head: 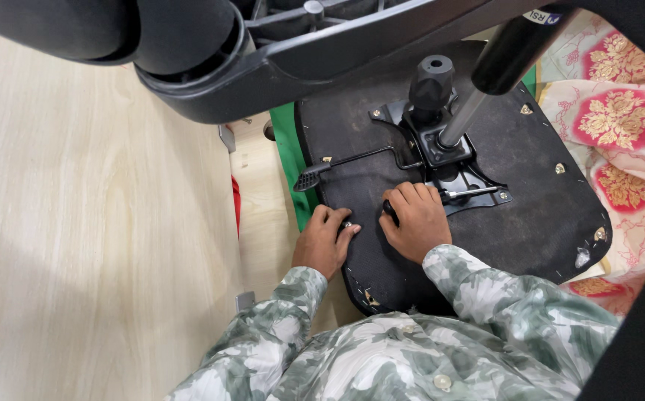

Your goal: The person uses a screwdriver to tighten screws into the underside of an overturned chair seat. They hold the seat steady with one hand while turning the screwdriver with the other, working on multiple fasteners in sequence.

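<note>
The right hand (415,223) is wrapped around a screwdriver (465,194) whose shaft runs right into the metal plate (441,160); the left hand (326,239) lies flat, holding nothing, on the seat (530,208) edge just left

A small round blue-and-white label (542,15) sits on the black cylinder (519,46), top right.

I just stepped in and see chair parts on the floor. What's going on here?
A person in a green patterned shirt is bent over an upturned black seat pan lying on the floor. The left hand rests on its near edge with something small under the fingers; what it is cannot be told. The right hand grips a dark-handled tool whose shaft reaches to the metal mechanism plate bolted at the centre. A lever sticks out from that plate.
</note>
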